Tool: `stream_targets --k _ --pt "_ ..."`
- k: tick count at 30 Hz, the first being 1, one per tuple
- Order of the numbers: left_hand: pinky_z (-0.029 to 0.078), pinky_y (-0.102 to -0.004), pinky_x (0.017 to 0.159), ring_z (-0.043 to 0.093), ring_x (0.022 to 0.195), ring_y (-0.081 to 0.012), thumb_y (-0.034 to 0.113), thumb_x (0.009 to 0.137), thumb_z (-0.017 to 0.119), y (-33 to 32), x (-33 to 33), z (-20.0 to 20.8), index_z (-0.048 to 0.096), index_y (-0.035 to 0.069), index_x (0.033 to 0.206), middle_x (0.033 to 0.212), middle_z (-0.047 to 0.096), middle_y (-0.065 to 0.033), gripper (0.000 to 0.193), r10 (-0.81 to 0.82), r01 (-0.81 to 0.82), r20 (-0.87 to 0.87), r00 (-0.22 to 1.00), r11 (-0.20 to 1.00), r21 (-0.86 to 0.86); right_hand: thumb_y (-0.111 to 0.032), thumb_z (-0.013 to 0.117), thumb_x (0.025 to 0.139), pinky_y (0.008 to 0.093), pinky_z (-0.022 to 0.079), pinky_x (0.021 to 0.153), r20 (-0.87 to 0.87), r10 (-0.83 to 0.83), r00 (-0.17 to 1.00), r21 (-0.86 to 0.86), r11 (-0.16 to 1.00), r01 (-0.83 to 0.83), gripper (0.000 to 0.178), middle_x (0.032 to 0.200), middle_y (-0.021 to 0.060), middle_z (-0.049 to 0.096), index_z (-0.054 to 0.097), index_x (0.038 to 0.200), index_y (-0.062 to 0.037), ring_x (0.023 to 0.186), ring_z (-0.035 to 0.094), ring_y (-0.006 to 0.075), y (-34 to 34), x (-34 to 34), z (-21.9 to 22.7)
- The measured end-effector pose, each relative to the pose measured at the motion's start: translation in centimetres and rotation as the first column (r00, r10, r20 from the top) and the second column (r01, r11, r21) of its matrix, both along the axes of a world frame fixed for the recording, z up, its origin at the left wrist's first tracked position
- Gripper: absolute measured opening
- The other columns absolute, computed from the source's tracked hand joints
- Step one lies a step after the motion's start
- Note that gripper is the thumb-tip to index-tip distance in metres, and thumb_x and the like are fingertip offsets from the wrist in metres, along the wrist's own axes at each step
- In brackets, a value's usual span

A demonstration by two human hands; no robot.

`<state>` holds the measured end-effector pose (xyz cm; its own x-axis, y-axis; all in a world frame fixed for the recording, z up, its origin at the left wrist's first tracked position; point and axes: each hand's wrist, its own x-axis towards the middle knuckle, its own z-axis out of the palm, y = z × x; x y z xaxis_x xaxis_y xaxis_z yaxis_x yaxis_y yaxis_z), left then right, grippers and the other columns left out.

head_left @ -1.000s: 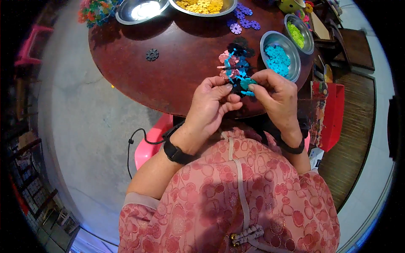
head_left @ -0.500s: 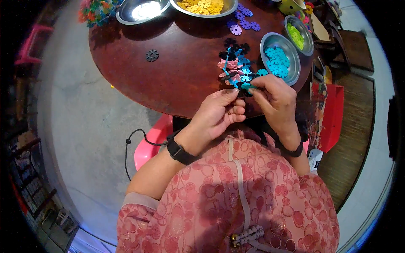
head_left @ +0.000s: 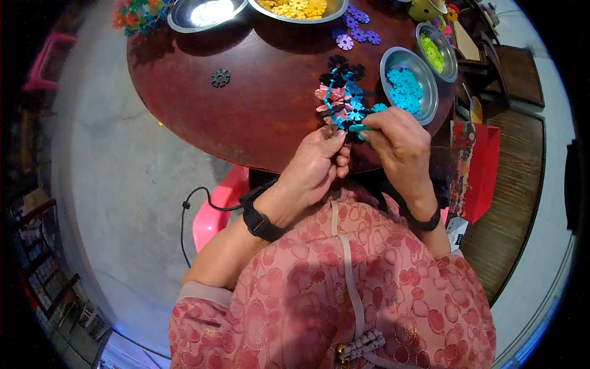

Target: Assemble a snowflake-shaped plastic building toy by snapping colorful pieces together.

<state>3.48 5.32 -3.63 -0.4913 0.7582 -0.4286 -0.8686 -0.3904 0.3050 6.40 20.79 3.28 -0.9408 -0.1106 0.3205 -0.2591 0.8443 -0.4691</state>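
Note:
A cluster of interlocking snowflake discs point(head_left: 335, 95) in pink, black and blue rests at the near right part of the dark red table point(head_left: 270, 117). Its near end is pinched between the thumb and fingers of my left hand point(head_left: 316, 157). My right hand point(head_left: 399, 138) grips a blue snowflake disc point(head_left: 359, 128) against the same near end, from the right side. Whether that disc is slotted into the cluster cannot be made out. Another blue disc point(head_left: 378, 108) shows just beyond my right fingers.
Metal bowls hold blue discs point(head_left: 404, 89), green discs point(head_left: 432, 54) and yellow discs point(head_left: 295, 8). A shiny bowl point(head_left: 206, 13) stands at the far left. Purple discs point(head_left: 356, 27) and a lone black disc point(head_left: 220, 77) lie loose. A pink stool point(head_left: 218, 206) is below the table edge.
My left thumb and fingers have shifted slightly and closed more tightly at the cluster's near end. The right hand stays nearly in place, its blue disc now turned a little more edge-on.

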Motion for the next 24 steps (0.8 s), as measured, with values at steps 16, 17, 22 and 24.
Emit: stream_targets --k 16,17,22,24 --pt "0.048 -0.0261 0.051 0.057 0.064 -0.0136 0.015 0.095 0.049 -1.0 -2.2 2.4 0.048 0.007 0.096 0.075 0.053 -0.0038 0.008 -0.184 -0.120 -0.465 0.866 0.826 -0.550 -0.003 0.064 0.070 0.0352 0.046 0.063 -0.158 0.095 0.983 0.048 0.995 -0.088 0.010 0.078 0.0073 0.057 0.058 0.077 -0.0059 0.074 0.057 0.0269 2.3 -1.4 -0.7" --pt "0.049 -0.0275 0.052 0.058 0.065 -0.0159 0.018 0.095 0.048 -1.0 -2.3 2.2 0.046 0.007 0.099 0.081 0.053 -0.0061 0.011 -0.083 -0.228 -0.511 0.855 0.826 -0.515 -0.003 0.064 0.070 0.0352 0.046 0.063 -0.173 0.085 0.981 0.052 0.996 -0.078 0.010 0.078 0.0073 0.057 0.058 0.077 -0.0059 0.074 0.057 0.0269 2.5 -1.4 -0.8" --pt "0.051 -0.0301 0.054 0.060 0.068 -0.0192 0.025 0.096 0.047 -0.5 -1.6 2.8 0.042 0.008 0.109 0.092 0.053 -0.0083 0.022 0.197 -0.344 -0.376 0.905 0.859 -0.378 -0.005 0.059 0.071 0.0355 0.047 0.064 -0.149 0.161 0.976 0.096 0.984 -0.147 0.007 0.077 0.0061 0.054 0.058 0.076 -0.0074 0.073 0.056 0.0258 2.6 -1.1 -1.2" --pt "0.053 -0.0311 0.057 0.060 0.070 -0.0198 0.028 0.095 0.050 -0.3 -1.5 2.8 0.041 0.006 0.112 0.093 0.053 -0.0092 0.029 0.162 -0.300 -0.346 0.924 0.869 -0.393 -0.006 0.058 0.072 0.0354 0.047 0.065 -0.156 0.176 0.972 0.086 0.983 -0.164 0.005 0.077 0.0062 0.053 0.058 0.077 -0.0073 0.074 0.056 0.0258 2.2 -1.0 -1.4"
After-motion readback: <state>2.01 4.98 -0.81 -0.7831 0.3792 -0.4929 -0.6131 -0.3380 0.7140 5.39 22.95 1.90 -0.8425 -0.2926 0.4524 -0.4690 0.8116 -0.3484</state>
